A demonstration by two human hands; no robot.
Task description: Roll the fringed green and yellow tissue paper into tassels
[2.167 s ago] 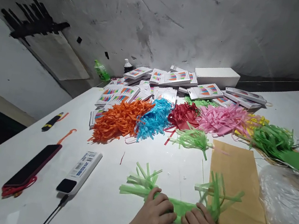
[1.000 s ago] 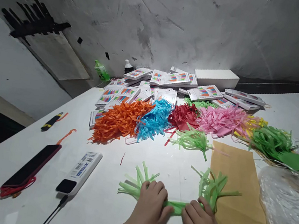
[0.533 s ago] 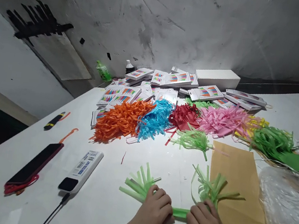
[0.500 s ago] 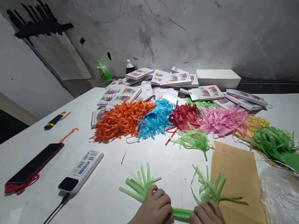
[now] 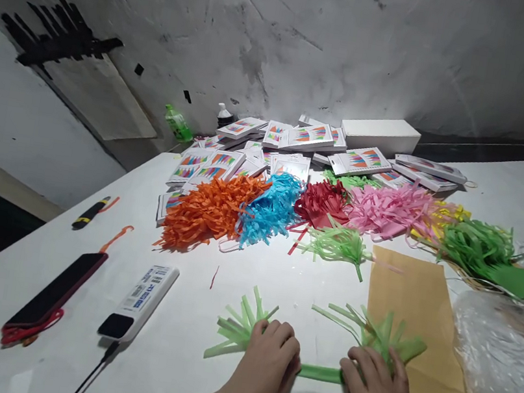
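A light green tissue-paper tassel (image 5: 321, 373) lies across the white table (image 5: 196, 370), its middle rolled into a flat band and its two ends cut into fringe. My left hand (image 5: 271, 355) has its fingers curled over the band near the left fringe. Over the band's right end sits my right hand (image 5: 375, 381), fingers bent down on it, with the right fringe fanning out beyond. Another light green tassel (image 5: 338, 244), folded and twisted at one end, rests farther back, apart from both hands.
Piled tassels in orange (image 5: 211, 208), blue (image 5: 272, 214), red (image 5: 323, 202), pink (image 5: 392, 209) and darker green (image 5: 480, 252) line the back, before printed boxes (image 5: 305, 137). A brown envelope (image 5: 411, 284) and clear plastic (image 5: 502, 370) lie right; a phone (image 5: 55, 290), power bank (image 5: 141, 300) and cutter (image 5: 91, 213) left.
My right hand has shifted slightly right along the band, with its fingers a little more spread. More of the band shows between the hands, and the right fringe has changed shape.
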